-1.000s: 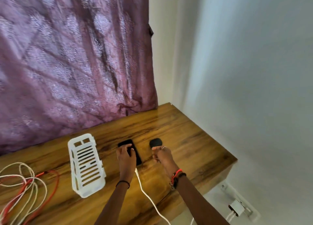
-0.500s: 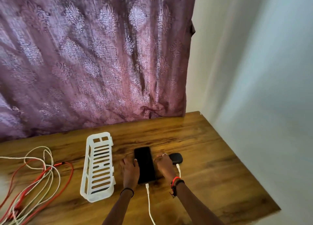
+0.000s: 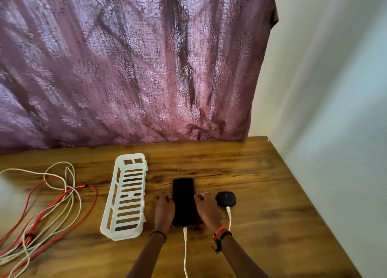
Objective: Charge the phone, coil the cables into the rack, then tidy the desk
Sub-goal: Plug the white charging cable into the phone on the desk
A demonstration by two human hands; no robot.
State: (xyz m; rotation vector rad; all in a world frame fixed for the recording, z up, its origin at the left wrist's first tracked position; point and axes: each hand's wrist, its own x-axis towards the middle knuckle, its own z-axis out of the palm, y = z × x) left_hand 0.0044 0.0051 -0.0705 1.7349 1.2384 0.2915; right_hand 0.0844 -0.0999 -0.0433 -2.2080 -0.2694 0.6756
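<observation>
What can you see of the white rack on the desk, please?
The white rack is a long, narrow tray, seemingly moulded plastic, with rows of oblong slots in its broad panel and cut-outs in its low walls. It lies on the wooden desk, lengthways away from the camera. Wood shows through the slots; nothing appears to be in it. The loose cables lie to its left and the left hand to its right, both apart from it.

Background: curtain [image 3: 134, 68], wall [image 3: 335, 89]
Curtain purple, floral-patterned, hanging in folds; wall plain white, to curtain's right
</observation>
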